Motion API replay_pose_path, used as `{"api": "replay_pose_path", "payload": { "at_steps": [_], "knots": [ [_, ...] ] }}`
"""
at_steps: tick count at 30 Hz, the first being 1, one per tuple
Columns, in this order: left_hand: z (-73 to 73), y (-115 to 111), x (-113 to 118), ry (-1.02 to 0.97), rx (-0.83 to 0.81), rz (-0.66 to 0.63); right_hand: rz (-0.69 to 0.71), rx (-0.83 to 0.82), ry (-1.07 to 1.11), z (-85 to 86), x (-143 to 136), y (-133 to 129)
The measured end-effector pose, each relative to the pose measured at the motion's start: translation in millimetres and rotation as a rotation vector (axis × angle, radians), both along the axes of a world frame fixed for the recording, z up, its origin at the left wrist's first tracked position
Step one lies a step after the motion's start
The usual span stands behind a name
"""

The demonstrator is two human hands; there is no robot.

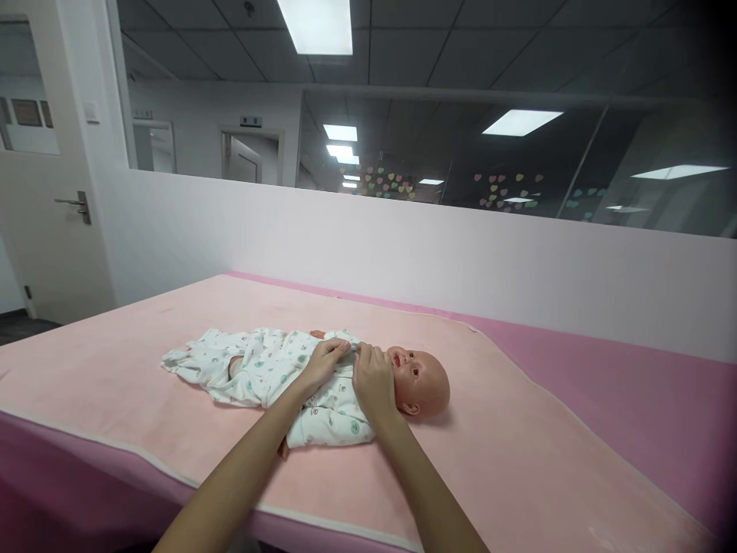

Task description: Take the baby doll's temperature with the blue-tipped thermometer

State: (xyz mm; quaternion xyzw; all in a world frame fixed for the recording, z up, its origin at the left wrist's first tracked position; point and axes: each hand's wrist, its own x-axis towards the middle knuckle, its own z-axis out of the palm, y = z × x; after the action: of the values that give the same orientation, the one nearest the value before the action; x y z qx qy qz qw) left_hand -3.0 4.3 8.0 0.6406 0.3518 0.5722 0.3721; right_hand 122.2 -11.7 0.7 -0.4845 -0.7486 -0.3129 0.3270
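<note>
A baby doll (423,383) lies on its back on the pink mat, its bald head to the right. It wears a white outfit (253,367) with small coloured prints, the legs stretching left. My left hand (325,364) pinches the fabric at the doll's upper chest. Right beside it, my right hand (373,374) is closed on the outfit near the neck, close to the doll's chin. The fingertips of both hands nearly meet, and the bit of cloth between them is mostly hidden.
The pink mat (507,461) covers a table with a darker pink surface (622,392) at the right. A white wall (403,246) with a window above runs along the far side. A door (49,200) stands at the left.
</note>
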Motion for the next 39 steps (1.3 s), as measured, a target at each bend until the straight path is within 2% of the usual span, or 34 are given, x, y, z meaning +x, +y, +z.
{"api": "replay_pose_path", "payload": {
  "at_steps": [5, 12, 20, 27, 39],
  "knots": [
    [-0.7, 2, -1, -0.044, 0.021, -0.034, 0.068, 0.118, 0.095, -4.3, 4, 8],
    [-0.2, 1, 0, -0.050, 0.048, -0.041, 0.175, 0.220, 0.102, 2.5, 14, 9],
    [-3.1, 4, -2, -0.004, 0.075, -0.006, 0.101, 0.176, 0.063, 3.6, 17, 12],
    [-2.9, 5, -1, 0.006, 0.075, 0.013, 0.142, 0.132, 0.160, 6.3, 14, 9],
    [-0.9, 2, -2, 0.016, 0.088, 0.017, 0.066, 0.067, 0.113, 9.3, 12, 8]
  ]
}}
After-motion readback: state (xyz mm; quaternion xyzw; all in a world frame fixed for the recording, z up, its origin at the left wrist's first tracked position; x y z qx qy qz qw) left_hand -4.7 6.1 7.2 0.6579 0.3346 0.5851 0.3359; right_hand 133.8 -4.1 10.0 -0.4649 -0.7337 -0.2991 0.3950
